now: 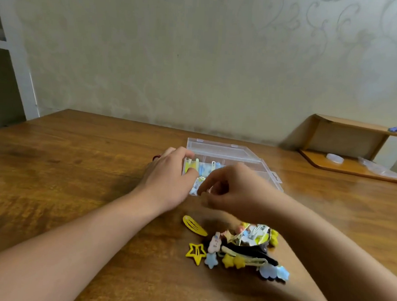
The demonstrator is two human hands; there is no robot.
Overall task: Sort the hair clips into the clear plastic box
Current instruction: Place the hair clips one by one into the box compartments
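Observation:
The clear plastic box point(256, 161) stands open in the middle of the wooden table, its lid tipped back. Yellow, blue and white clips point(205, 169) lie in its left compartments. My left hand point(168, 178) grips the box's left wall, fingers over the far corner and thumb at the inside. Over the box's near edge hovers my right hand point(234, 189), blurred, fingers curled downward; whether it holds a clip is unclear. Near me lies a pile of hair clips point(245, 247), with a yellow oval snap clip point(194, 225) and a yellow star clip point(196, 252) at its left.
A low wooden shelf point(354, 144) sits at the table's far right against the wall, with a clear round piece point(335, 157) and a plastic bag point(376, 169) on its base and a small blue item point(394, 129) on top.

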